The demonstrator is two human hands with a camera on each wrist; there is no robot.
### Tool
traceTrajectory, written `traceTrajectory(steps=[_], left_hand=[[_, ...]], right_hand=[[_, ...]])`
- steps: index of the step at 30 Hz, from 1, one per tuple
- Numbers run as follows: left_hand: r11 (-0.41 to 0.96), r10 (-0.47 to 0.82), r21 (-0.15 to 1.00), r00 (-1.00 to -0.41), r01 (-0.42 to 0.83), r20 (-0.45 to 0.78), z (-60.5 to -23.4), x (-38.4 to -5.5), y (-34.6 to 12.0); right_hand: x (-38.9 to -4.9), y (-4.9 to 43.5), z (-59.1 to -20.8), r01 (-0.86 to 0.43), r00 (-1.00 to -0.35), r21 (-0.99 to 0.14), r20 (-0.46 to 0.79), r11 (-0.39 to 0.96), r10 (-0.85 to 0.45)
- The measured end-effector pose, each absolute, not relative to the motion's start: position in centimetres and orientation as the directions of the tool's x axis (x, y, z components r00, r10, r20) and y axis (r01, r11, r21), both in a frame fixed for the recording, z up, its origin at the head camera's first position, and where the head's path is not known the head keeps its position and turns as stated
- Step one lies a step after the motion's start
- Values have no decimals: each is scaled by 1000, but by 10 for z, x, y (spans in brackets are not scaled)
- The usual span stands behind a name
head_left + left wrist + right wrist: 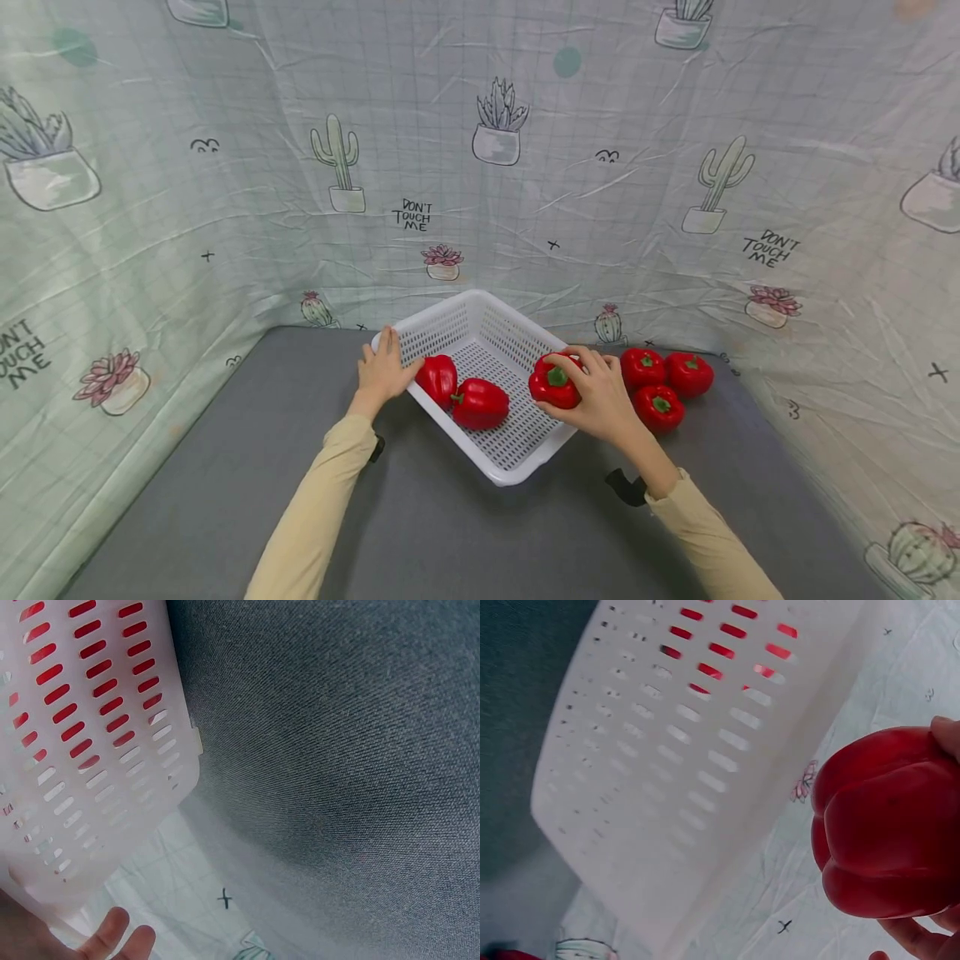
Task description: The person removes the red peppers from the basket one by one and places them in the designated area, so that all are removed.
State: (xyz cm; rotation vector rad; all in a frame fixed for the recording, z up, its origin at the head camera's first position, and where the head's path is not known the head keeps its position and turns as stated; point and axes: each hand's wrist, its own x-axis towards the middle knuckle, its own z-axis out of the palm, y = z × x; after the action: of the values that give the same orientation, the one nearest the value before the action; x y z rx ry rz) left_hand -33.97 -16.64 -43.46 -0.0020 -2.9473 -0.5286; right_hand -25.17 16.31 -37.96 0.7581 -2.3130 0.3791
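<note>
A white perforated plastic basket [517, 475] sits on the grey table, turned cornerwise. Two red bell peppers [481, 404] lie in its left part. My left hand [385, 371] holds the basket's left corner, thumb over the rim and fingers along the outside; its fingertips show past the wall in the left wrist view. Over the basket's right rim, my right hand [596, 392] grips another red bell pepper [553, 385] between thumb and fingers. That pepper [889, 825] fills the right side of the right wrist view, apart from the basket wall.
Three more red bell peppers [662, 408] stand grouped on the table [450, 542] to the right of the basket, partly behind my right hand. A light patterned cloth [420, 167] hangs behind the table and along both sides.
</note>
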Motion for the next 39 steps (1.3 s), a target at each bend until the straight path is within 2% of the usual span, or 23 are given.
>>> traceTrajectory(steps=[14, 29, 39], left_hand=[[940, -12, 339, -992, 32, 125, -434, -341, -169], [942, -12, 335, -992, 30, 122, -432, -339, -167], [936, -17, 352, -993, 25, 115, -433, -340, -166]], right_hand=[[-233, 193, -397, -577, -634, -137, 697, 805, -336], [-215, 232, -407, -446, -718, -252, 674, 859, -175], [-210, 261, -409, -355, -712, -308, 701, 883, -42]])
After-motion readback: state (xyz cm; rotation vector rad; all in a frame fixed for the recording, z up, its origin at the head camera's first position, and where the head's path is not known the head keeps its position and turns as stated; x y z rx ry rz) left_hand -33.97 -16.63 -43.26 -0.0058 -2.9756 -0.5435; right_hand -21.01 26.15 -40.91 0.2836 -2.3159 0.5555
